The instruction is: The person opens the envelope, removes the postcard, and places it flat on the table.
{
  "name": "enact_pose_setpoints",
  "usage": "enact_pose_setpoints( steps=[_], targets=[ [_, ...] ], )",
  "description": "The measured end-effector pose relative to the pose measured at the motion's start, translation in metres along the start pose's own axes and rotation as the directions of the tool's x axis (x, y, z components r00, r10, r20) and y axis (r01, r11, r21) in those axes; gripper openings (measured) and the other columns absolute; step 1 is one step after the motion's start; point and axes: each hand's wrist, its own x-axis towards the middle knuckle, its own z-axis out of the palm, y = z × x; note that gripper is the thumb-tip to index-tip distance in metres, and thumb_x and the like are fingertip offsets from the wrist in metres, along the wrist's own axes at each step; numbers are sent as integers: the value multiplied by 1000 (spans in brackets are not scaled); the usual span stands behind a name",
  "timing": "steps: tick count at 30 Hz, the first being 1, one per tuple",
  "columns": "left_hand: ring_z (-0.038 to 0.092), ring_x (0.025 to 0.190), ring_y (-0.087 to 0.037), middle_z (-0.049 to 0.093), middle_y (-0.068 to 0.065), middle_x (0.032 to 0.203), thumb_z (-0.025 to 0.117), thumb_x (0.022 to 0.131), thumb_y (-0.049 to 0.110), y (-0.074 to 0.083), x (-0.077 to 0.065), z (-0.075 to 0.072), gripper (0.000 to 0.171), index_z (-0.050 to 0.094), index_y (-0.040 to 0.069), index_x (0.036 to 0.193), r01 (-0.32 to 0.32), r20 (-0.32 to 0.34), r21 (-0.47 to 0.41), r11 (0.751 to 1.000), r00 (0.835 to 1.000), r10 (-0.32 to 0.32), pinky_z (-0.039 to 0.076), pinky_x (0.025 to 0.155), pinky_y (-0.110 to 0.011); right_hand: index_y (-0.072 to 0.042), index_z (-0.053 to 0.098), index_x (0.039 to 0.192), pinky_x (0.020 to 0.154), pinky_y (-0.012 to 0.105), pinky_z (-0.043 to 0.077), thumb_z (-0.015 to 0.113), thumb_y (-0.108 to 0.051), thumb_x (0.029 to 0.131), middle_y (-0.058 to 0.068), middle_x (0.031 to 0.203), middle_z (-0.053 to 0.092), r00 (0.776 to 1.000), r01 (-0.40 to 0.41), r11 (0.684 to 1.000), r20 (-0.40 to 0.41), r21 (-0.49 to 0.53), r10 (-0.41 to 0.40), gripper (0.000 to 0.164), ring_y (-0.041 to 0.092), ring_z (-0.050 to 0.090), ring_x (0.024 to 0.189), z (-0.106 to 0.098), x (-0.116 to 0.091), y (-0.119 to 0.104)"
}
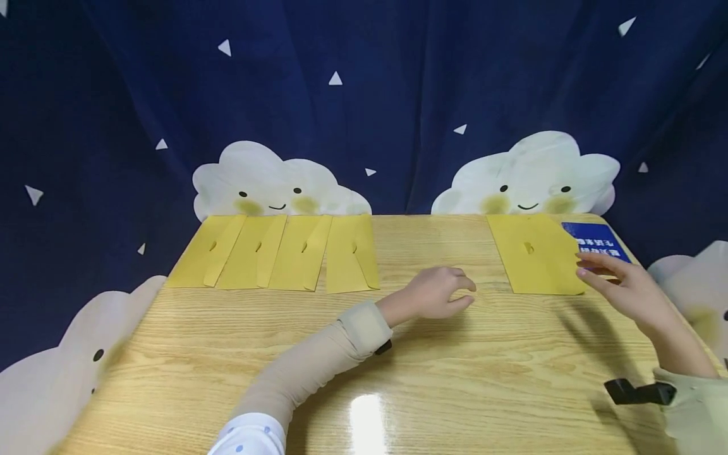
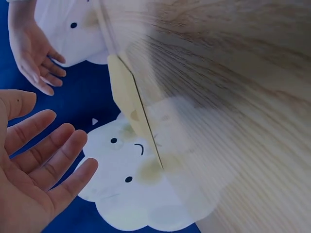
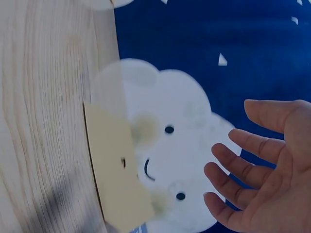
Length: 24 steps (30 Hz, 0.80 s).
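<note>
A yellow envelope [image 1: 537,262] lies at the right of the table, its slotted face up. Partly under its right edge is a dark blue printed card or booklet [image 1: 603,239]. My right hand [image 1: 637,294] hovers by the envelope's right edge, fingers loosely extended and holding nothing; its palm shows in the right wrist view [image 3: 272,174]. Left of that envelope, over bare wood, my left hand [image 1: 435,292] hangs with relaxed, slightly bent fingers and nothing in them. Several more yellow envelopes [image 1: 296,253] lie in a row at the table's back left, some overlapping.
The wooden table [image 1: 284,354] ends at a dark blue curtain [image 1: 398,95] with white triangles. Smiling cloud shapes [image 1: 273,180] stand along its back and sides. Black straps or camera mounts [image 1: 639,392] sit on the wrists.
</note>
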Motion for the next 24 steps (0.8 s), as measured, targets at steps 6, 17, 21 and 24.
enact_pose_setpoints(
  steps=[6, 17, 21, 24],
  targets=[
    [58, 94, -7, 63, 3, 104, 50, 92, 28, -1, -23, -6, 27, 66, 14, 108, -15, -49, -8, 1000, 999, 15, 45, 78, -19, 7, 48, 125, 68, 8, 36, 54, -16, 92, -30, 102, 46, 995, 97, 995, -3, -11, -97, 40, -17, 42, 89, 10, -13, -19],
    [61, 92, -12, 65, -1, 101, 55, 90, 24, 0, -56, -17, 24, 67, 10, 105, -83, -185, 4, 997, 979, 82, 47, 78, -23, -3, 55, 123, 74, 10, 35, 61, -10, 87, -23, 110, 51, 974, 225, 973, -6, -51, -226, 36, -13, 47, 93, 26, -25, -49],
    [61, 91, -13, 65, -2, 98, 57, 88, 22, -2, -71, -19, 22, 68, 9, 102, -90, -239, -4, 996, 967, 87, 48, 78, -26, -5, 56, 121, 76, 10, 35, 62, -7, 86, -24, 111, 52, 956, 293, 955, -12, -47, -293, 36, -10, 48, 95, 33, -27, -60],
    [61, 90, -15, 65, -3, 97, 59, 87, 21, -6, -83, -18, 21, 68, 9, 101, -86, -277, -9, 996, 958, 80, 48, 78, -26, -5, 57, 120, 77, 10, 35, 63, -5, 85, -22, 111, 54, 944, 328, 943, -11, -46, -329, 36, -7, 50, 96, 40, -29, -69]
  ],
)
